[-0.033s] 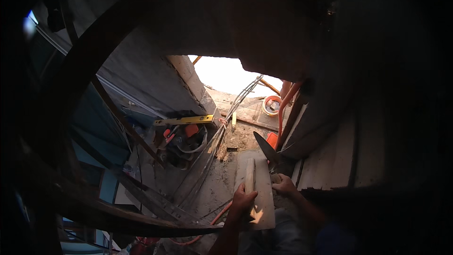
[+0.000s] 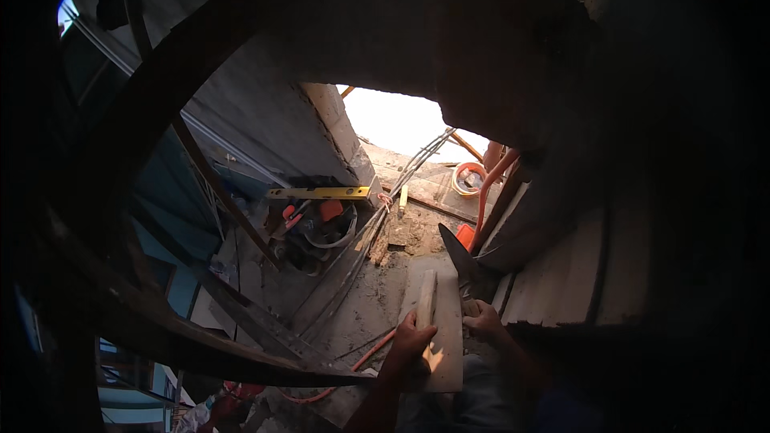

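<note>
My left hand [image 2: 409, 345] is closed around the handle of a flat wooden float [image 2: 447, 345], a long pale board with a raised grip, tilted in front of my legs. My right hand [image 2: 484, 322] grips a pointed trowel [image 2: 457, 256] by its handle, just right of the float. The trowel's dark blade points up and away, close to the float's far right edge. Deep shade hides part of the right forearm.
A yellow spirit level [image 2: 329, 192] lies across a bucket of tools [image 2: 353, 228] at left. Ahead run bundled cables [image 2: 413, 164], near an orange-rimmed bucket [image 2: 455, 179]. An orange hose [image 2: 484, 204] hangs at right. Dark curved bars [image 2: 200, 361] cross the left side.
The surroundings sit slightly farther right in the view. Both hands keep hold of the float and trowel, with the trowel a little farther right.
</note>
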`<state>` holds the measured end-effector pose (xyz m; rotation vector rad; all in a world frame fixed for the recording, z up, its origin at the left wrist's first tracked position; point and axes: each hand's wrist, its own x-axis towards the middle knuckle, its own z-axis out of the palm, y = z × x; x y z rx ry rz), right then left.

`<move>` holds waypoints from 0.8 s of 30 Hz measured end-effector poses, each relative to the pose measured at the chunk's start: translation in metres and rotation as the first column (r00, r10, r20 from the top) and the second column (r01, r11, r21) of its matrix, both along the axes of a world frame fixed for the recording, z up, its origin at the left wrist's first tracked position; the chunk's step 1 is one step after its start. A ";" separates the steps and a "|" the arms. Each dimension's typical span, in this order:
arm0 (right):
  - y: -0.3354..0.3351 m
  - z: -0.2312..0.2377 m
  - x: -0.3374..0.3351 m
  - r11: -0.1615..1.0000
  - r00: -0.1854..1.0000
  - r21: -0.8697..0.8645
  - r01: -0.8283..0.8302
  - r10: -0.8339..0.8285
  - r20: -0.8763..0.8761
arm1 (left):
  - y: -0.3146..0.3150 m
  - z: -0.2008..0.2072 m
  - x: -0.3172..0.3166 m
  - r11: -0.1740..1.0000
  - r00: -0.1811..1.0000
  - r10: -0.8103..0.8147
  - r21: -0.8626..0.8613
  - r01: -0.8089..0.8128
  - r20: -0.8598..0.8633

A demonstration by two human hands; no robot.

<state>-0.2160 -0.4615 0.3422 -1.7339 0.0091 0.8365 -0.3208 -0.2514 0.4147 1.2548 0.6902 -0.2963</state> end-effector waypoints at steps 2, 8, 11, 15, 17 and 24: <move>-0.035 0.013 -0.033 0.998 0.984 -0.048 -0.042 0.049 0.173 | -0.022 0.037 -0.027 0.967 0.997 -0.072 0.243 0.076 -0.027; -0.080 0.121 -0.058 0.952 0.678 -0.239 -0.192 0.305 0.669 | -0.063 0.103 -0.113 0.875 0.980 -0.190 0.442 0.197 -0.060; -0.066 0.198 -0.046 0.992 0.647 -0.066 -0.110 0.122 0.752 | -0.077 0.161 -0.142 0.779 0.962 -0.271 0.593 0.203 0.028; -0.058 0.262 -0.020 0.950 0.704 0.000 -0.314 0.233 0.671 | -0.096 0.274 -0.154 0.617 0.943 -0.314 0.731 0.292 -0.113; -0.059 0.269 -0.012 0.911 0.820 0.013 -0.412 0.365 0.442 | -0.110 0.304 -0.171 0.475 0.953 -0.266 0.841 0.259 -0.144; -0.045 0.322 -0.016 0.845 0.858 0.235 -0.481 0.398 0.325 | -0.118 0.460 -0.199 0.091 0.918 -0.213 0.929 0.359 -0.334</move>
